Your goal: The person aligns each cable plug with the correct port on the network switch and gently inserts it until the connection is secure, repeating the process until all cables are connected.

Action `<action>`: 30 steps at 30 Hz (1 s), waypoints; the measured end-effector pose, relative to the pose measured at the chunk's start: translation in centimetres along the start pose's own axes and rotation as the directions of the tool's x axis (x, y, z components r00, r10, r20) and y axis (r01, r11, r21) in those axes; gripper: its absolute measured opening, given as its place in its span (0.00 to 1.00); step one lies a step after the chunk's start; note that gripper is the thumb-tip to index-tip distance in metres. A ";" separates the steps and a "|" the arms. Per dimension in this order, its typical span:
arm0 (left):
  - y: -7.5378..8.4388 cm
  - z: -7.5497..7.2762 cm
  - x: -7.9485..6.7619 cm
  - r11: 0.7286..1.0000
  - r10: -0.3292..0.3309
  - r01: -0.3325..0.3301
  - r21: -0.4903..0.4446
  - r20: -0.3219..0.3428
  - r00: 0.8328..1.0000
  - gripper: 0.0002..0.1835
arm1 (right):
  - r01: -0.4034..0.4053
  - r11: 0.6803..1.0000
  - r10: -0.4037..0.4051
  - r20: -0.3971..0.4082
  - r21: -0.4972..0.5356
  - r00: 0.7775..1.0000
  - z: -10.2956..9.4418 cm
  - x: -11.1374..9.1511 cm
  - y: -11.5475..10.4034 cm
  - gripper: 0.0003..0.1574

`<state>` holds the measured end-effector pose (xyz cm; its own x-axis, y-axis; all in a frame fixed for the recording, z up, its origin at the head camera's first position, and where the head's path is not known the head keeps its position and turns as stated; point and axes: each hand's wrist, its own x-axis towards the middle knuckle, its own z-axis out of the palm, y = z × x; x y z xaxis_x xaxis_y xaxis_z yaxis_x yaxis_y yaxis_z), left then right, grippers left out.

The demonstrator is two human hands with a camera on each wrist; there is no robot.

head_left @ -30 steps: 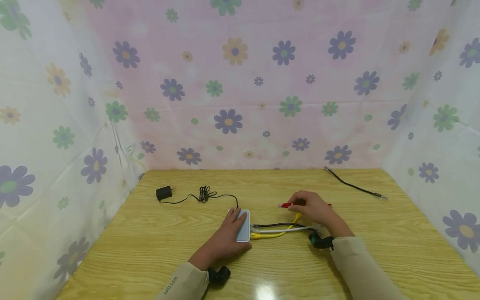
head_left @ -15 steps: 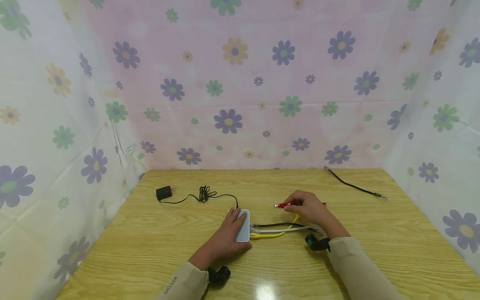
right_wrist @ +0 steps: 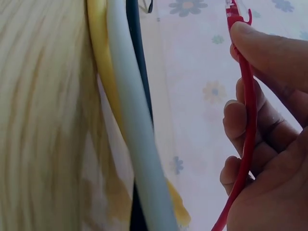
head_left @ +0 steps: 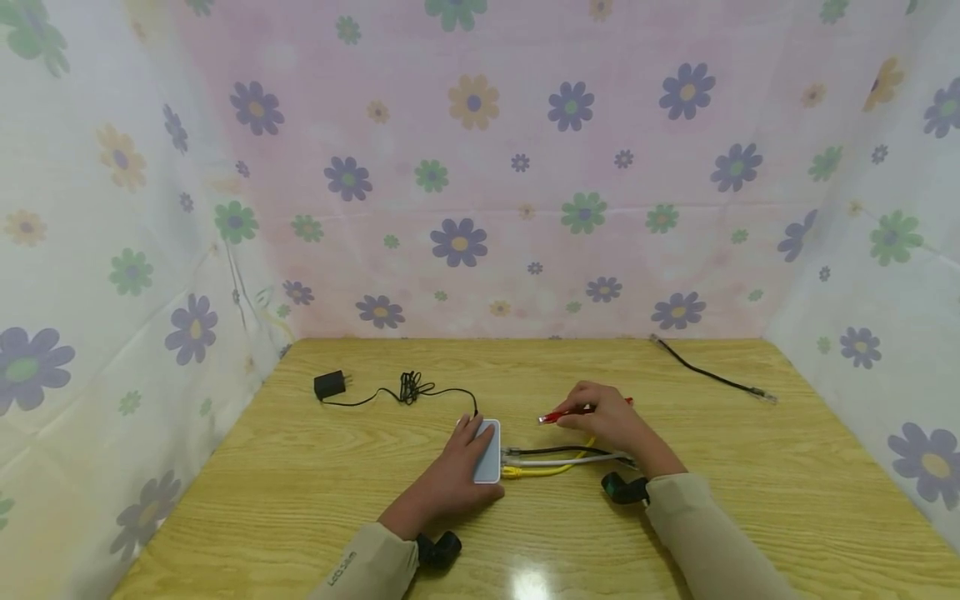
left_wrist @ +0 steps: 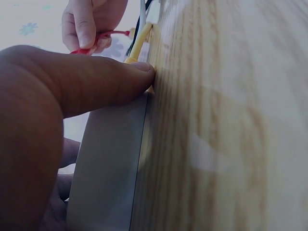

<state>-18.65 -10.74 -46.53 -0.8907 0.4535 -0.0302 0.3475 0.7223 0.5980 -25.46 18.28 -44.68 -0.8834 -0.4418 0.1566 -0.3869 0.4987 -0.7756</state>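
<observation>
My left hand holds a small white network switch on the table, its thumb along the near side and its fingers over the top. A black network cable, a white network cable and a yellow network cable run from the switch's right side. Above these cables my right hand pinches a red network cable just behind its clear plug. That plug points left toward the switch and stands apart from it. In the right wrist view, the red cable trails down across the palm.
A black power adapter lies at the back left, its bundled cord leading to the switch's back edge. Another short black network cable lies at the back right. Flowered cloth hangs behind and beside the wooden table.
My right hand has moved left with the red network cable, bringing its plug closer to the switch and slightly lower. My left hand and the switch have stayed put.
</observation>
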 end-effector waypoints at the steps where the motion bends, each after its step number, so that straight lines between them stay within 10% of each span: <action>1: -0.1 0.1 0.0 1.000 0.003 -0.003 0.001 0.001 1.000 0.48 | 0.001 1.000 -0.001 0.005 -0.001 1.000 0.1 0.1 -0.1 0.06; 30: -0.2 -0.1 0.1 1.000 0.013 -0.013 -0.001 0.007 1.000 0.48 | 0.078 0.996 -0.074 0.135 -0.032 0.988 3.4 2.4 -1.1 0.06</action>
<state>-18.77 -10.86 -46.59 -0.8840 0.4667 -0.0280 0.3589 0.7156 0.5993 -26.22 14.14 -45.59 -0.8088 -0.5737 0.1293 -0.4633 0.4861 -0.7410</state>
